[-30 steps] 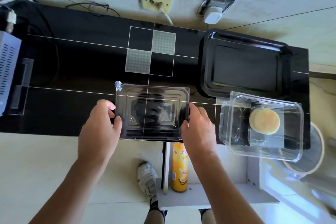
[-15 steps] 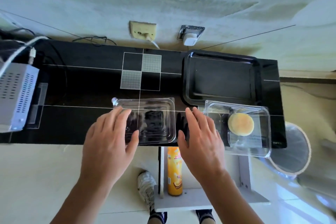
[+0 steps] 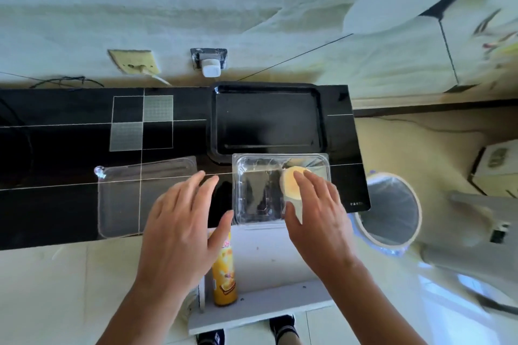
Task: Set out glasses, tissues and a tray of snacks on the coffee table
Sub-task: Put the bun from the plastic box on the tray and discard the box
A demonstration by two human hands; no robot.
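Head view: our right hand, grip spread and empty, hovers over the pastry; left hand, equally empty, sits farther off.

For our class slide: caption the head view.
Both open hands reach toward a clear box holding one round cake.

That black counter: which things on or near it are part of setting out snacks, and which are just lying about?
Part of the job:
black tray
clear box holding a round cake
loose clear lid
snack tube on the shelf below

Just lying about:
wall charger
wall socket
bin
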